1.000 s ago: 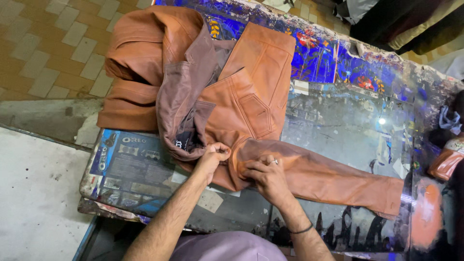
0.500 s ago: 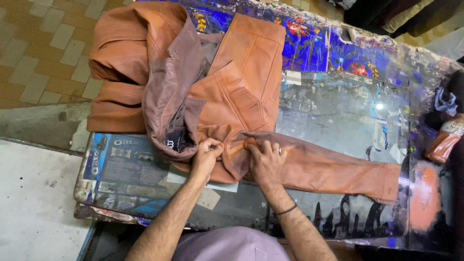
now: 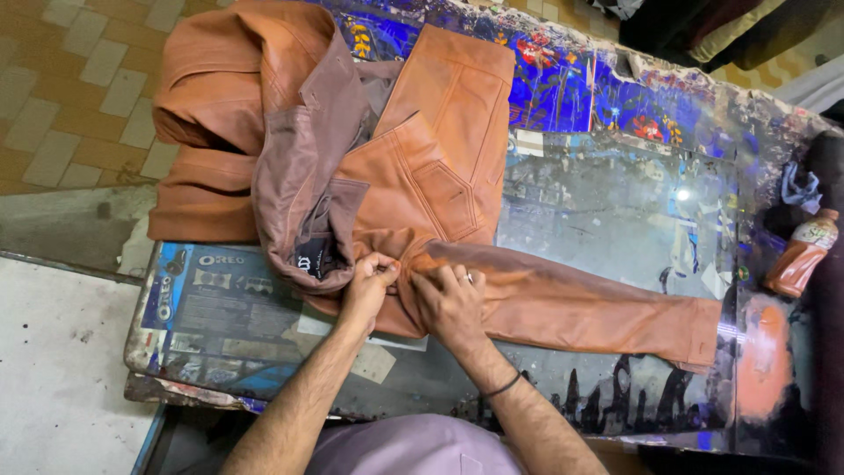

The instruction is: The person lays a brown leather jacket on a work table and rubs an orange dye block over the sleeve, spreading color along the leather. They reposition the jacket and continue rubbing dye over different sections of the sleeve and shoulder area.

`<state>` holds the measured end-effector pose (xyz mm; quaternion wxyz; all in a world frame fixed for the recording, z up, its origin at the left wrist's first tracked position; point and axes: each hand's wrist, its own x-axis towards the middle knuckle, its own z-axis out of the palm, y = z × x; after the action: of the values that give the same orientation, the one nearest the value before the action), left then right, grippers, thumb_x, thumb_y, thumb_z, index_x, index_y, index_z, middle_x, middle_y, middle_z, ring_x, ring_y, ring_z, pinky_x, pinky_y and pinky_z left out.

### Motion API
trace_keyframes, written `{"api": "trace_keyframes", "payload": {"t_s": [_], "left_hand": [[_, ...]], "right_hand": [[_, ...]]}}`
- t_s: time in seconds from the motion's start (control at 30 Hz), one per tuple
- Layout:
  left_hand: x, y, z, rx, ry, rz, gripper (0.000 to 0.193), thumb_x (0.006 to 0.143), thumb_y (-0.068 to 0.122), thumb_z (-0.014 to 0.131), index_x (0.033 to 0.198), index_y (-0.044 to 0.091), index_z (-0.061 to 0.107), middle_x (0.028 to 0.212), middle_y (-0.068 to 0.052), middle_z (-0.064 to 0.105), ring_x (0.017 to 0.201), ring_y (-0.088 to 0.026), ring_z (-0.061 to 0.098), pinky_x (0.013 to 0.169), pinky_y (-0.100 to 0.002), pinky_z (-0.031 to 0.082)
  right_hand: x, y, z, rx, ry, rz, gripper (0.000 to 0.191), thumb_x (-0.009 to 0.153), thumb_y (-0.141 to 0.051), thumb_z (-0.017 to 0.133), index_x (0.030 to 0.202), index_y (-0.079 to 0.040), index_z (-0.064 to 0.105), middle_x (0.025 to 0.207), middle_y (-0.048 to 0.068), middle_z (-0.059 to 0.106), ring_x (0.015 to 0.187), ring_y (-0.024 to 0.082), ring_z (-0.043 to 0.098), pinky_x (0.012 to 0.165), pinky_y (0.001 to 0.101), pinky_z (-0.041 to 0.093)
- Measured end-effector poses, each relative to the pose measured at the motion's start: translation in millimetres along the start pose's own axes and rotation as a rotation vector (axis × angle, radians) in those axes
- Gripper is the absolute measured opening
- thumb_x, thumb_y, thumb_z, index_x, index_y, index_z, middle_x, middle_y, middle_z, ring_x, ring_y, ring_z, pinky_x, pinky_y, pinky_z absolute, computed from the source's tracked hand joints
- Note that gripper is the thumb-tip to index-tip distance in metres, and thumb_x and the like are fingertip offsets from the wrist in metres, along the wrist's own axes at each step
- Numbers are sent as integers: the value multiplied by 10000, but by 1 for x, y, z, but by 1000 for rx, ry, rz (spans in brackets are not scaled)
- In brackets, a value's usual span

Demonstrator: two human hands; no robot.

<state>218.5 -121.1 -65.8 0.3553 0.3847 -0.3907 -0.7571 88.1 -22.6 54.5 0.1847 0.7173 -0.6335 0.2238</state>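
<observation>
A tan leather jacket (image 3: 422,167) is spread across the bench (image 3: 615,211), its body lying at the left half of the top and partly draped over the far left edge. The mauve lining (image 3: 303,185) is turned outwards along the opened front, and a small dark label is seen on it just above the left hand. One sleeve (image 3: 580,308) is stretched out to the right along the near part of the bench, its cuff ending near an orange paint patch.

The left hand (image 3: 367,286) is closed on the jacket where the sleeve meets the body; the fingers are curled tight and a fold of leather is pinched between them. The right hand (image 3: 450,303) is laid just beside it, almost touching, with the fingers pressed down and slightly bent on the upper end of the sleeve; a ring is worn on one finger and a dark band on the wrist. Whether leather is actually gripped under the right hand cannot be told.

The bench top is covered with a shiny, paint-stained sheet over blue printed wrappers and a floral blue pattern at the far side. A brown bottle (image 3: 802,255) is lying at the far right edge, well apart from the hands, and a grey rag (image 3: 798,186) is seen just beyond it. Tiled floor (image 3: 61,79) is visible to the left.
</observation>
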Motion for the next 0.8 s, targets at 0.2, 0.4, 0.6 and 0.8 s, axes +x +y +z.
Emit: {"api": "trace_keyframes", "payload": {"t_s": [0.2, 0.4, 0.6, 0.8], "left_hand": [[0, 3, 3, 3, 0, -19, 71, 966, 132, 666, 918, 80, 657, 819, 17, 655, 732, -88, 607, 668, -265, 513], [0, 2, 3, -23, -30, 20, 67, 965, 117, 657, 918, 69, 656, 827, 11, 661, 723, -91, 607, 669, -265, 508], [1, 1, 3, -20, -22, 11, 80, 974, 113, 666, 916, 58, 657, 819, 3, 667, 715, -90, 596, 672, -259, 494], [1, 1, 2, -76, -42, 0, 69, 968, 116, 655, 919, 68, 662, 834, 15, 675, 734, -71, 604, 680, -254, 513]], "right_hand": [[1, 3, 7, -60, 123, 272, 202, 861, -199, 753, 1060, -232, 766, 935, -5, 607, 851, 213, 556, 752, 438, 381], [3, 7, 7, -102, 55, 260, 242, 828, -194, 736, 1065, -233, 768, 974, 11, 621, 882, 250, 568, 748, 446, 385], [2, 7, 4, -7, -31, 112, 252, 845, -187, 723, 1086, -239, 778, 979, 4, 617, 886, 229, 556, 747, 440, 388], [-12, 16, -17, -14, -122, 123, 262, 815, -181, 718, 1063, -234, 782, 1006, -31, 639, 885, 226, 561, 769, 447, 389]]}}
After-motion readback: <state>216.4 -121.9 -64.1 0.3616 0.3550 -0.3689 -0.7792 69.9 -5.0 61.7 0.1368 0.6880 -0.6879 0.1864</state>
